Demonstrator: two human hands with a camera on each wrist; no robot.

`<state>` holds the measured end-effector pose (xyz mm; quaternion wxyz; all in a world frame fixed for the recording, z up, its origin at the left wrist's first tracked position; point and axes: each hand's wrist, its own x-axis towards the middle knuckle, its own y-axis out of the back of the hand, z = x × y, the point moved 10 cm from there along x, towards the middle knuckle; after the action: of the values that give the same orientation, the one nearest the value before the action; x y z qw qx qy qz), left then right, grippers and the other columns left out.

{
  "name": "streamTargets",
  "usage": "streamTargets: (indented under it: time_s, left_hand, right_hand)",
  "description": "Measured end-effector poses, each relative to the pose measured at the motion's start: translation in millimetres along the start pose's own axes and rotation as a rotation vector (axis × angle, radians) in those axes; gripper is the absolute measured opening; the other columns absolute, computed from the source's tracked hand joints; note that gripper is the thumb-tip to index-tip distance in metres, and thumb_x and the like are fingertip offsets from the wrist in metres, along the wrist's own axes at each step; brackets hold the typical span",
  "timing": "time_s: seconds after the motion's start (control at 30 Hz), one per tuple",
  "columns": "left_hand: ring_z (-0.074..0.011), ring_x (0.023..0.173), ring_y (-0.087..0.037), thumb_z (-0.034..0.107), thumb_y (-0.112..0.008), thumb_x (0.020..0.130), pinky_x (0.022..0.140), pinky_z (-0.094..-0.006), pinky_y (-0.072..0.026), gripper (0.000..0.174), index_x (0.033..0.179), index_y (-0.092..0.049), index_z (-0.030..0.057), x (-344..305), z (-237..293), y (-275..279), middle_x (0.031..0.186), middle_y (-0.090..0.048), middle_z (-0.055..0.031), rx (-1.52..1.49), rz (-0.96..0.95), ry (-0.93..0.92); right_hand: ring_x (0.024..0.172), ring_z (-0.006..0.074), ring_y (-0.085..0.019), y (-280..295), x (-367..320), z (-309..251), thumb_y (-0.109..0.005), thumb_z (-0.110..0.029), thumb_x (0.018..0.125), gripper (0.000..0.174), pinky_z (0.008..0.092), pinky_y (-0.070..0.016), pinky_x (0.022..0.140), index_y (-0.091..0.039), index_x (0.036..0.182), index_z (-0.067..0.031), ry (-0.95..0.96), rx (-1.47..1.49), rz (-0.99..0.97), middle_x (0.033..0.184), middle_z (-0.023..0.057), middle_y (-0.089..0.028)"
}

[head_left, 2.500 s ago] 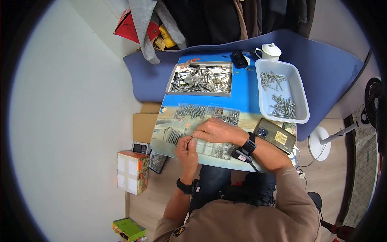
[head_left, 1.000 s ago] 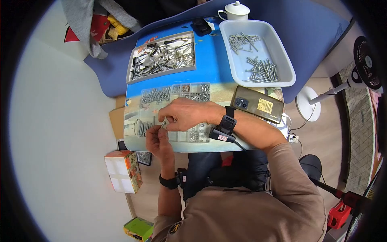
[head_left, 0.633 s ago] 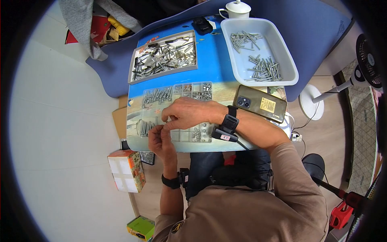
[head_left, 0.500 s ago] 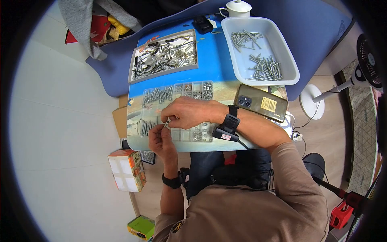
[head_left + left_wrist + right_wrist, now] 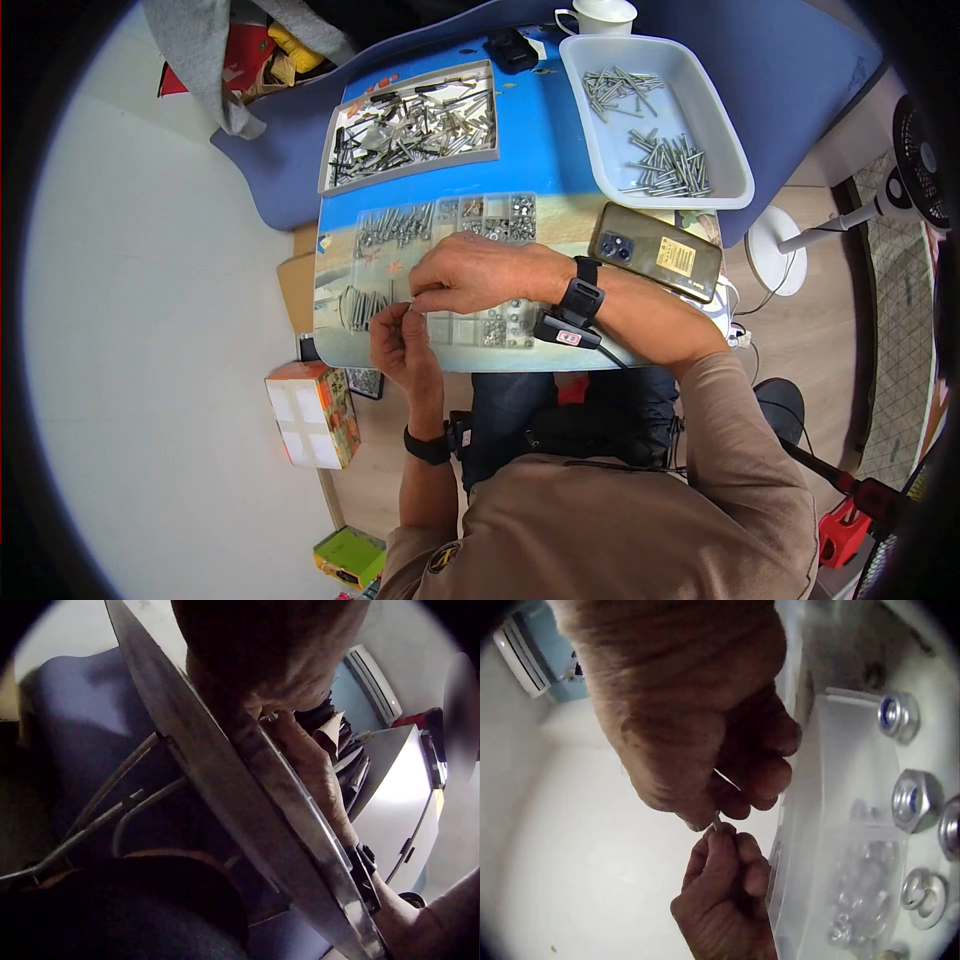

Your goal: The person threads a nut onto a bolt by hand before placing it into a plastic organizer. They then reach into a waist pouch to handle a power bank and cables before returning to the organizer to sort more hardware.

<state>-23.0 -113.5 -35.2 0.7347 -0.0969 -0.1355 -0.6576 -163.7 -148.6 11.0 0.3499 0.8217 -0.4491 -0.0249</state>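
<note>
My left hand, thumb uppermost, pinches a small silvery bolt at its fingertips. Only a short bit of the metal shows in the right wrist view. From above, my right hand bends down and meets the same piece with thumb and forefinger, hiding most of it. Both hands are over the left part of a clear divided organizer box. Long bolts lie close to the left hand, and shorter bolts fill a compartment behind. Nuts and washers appear large beside the right hand.
A shallow box of mixed screws stands at the back left. At the back right is a white plastic tub with two heaps of long bolts. A phone lies by the right forearm. A lidded cup stands behind the tub.
The head view has shifted, moving the table up and left. The hands stay together at the bolt; a glint of metal seen between them half a second ago is now mostly covered by the right fingers.
</note>
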Motion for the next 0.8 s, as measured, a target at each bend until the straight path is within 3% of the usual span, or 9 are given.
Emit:
streamTargets:
  time_s: [0.07, 0.17, 0.27, 0.37, 0.47, 0.57, 0.63, 0.8]
  left_hand:
    - [-0.0030, 0.067, -0.045, 0.012, -0.066, 0.097, 0.059, -0.0179, -0.0365, 0.014, 0.103, -0.061, 0.0006, 0.3, -1.0, -0.3, 0.083, -0.057, 0.0030, -0.010, -0.002, 0.000]
    - [-0.0030, 0.068, -0.045, 0.013, -0.067, 0.097, 0.059, -0.0178, -0.0367, 0.015, 0.103, -0.062, 0.0008, 0.1, -1.8, 0.4, 0.084, -0.057, 0.0029, -0.023, 0.003, -0.007]
    - [-0.0030, 0.068, -0.045, 0.014, -0.068, 0.097, 0.059, -0.0178, -0.0371, 0.015, 0.103, -0.062, 0.0008, -0.8, 0.2, 2.0, 0.084, -0.057, 0.0029, 0.006, 0.025, 0.005]
    - [-0.0030, 0.069, -0.045, 0.014, -0.068, 0.097, 0.060, -0.0178, -0.0373, 0.016, 0.102, -0.062, 0.0010, -1.4, 0.0, 3.0, 0.084, -0.057, 0.0028, 0.004, 0.026, 0.007]
    - [-0.0030, 0.068, -0.045, 0.015, -0.068, 0.097, 0.059, -0.0179, -0.0374, 0.016, 0.102, -0.062, 0.0008, -0.5, -1.7, 3.2, 0.083, -0.057, 0.0029, 0.019, 0.021, -0.002]
    - [-0.0032, 0.068, -0.046, 0.016, -0.069, 0.096, 0.060, -0.0176, -0.0381, 0.017, 0.101, -0.062, 0.0006, -0.2, 0.0, 1.7, 0.082, -0.057, 0.0027, -0.028, 0.019, -0.011]
    - [-0.0033, 0.068, -0.047, 0.017, -0.070, 0.095, 0.060, -0.0174, -0.0388, 0.019, 0.101, -0.062, 0.0004, -0.7, 0.0, 2.9, 0.082, -0.058, 0.0025, -0.028, 0.036, -0.008]
    - [-0.0032, 0.067, -0.047, 0.020, -0.072, 0.095, 0.060, -0.0173, -0.0390, 0.022, 0.101, -0.062, 0.0003, -0.7, -2.9, 5.6, 0.082, -0.059, 0.0026, -0.021, 0.047, 0.003]
  right_hand:
    - [0.067, 0.0282, -0.063, -9.4, 1.1, 6.8, -0.068, -0.023, 0.090, 0.021, 0.0403, -0.0468, 0.063, -0.070, 0.100, -0.0053, -0.021, -0.065, -0.070, 0.072, 0.0103, -0.064]
    - [0.067, 0.0281, -0.063, -3.0, 0.0, -0.3, -0.070, -0.021, 0.088, 0.019, 0.0399, -0.0469, 0.062, -0.070, 0.100, -0.0057, 0.019, 0.006, 0.015, 0.071, 0.0100, -0.063]
    - [0.067, 0.0305, -0.062, 4.1, -2.7, -1.0, -0.068, -0.026, 0.091, 0.021, 0.0405, -0.0471, 0.062, -0.071, 0.093, -0.0054, -0.074, 0.066, 0.045, 0.073, 0.0111, -0.064]
    - [0.067, 0.0304, -0.062, 1.2, -0.6, -2.3, -0.068, -0.028, 0.091, 0.023, 0.0405, -0.0468, 0.061, -0.071, 0.093, -0.0048, 0.021, 0.066, 0.057, 0.072, 0.0110, -0.064]
    - [0.065, 0.0284, -0.062, -10.1, 1.4, 5.5, -0.070, -0.024, 0.089, 0.022, 0.0405, -0.0464, 0.060, -0.070, 0.098, -0.0048, -0.014, -0.028, -0.051, 0.071, 0.0100, -0.063]
    - [0.065, 0.0281, -0.061, -6.2, 1.2, 2.1, -0.070, -0.024, 0.089, 0.021, 0.0406, -0.0454, 0.059, -0.069, 0.094, -0.0040, 0.011, -0.026, 0.012, 0.070, 0.0096, -0.062]
    - [0.066, 0.0307, -0.061, 7.6, -2.4, -5.7, -0.068, -0.027, 0.091, 0.025, 0.0418, -0.0454, 0.060, -0.067, 0.084, -0.0028, -0.089, 0.059, 0.046, 0.071, 0.0107, -0.062]
    - [0.065, 0.0293, -0.061, -2.0, 0.8, -0.6, -0.069, -0.026, 0.089, 0.023, 0.0413, -0.0454, 0.060, -0.068, 0.089, -0.0032, 0.011, 0.043, 0.040, 0.069, 0.0094, -0.061]
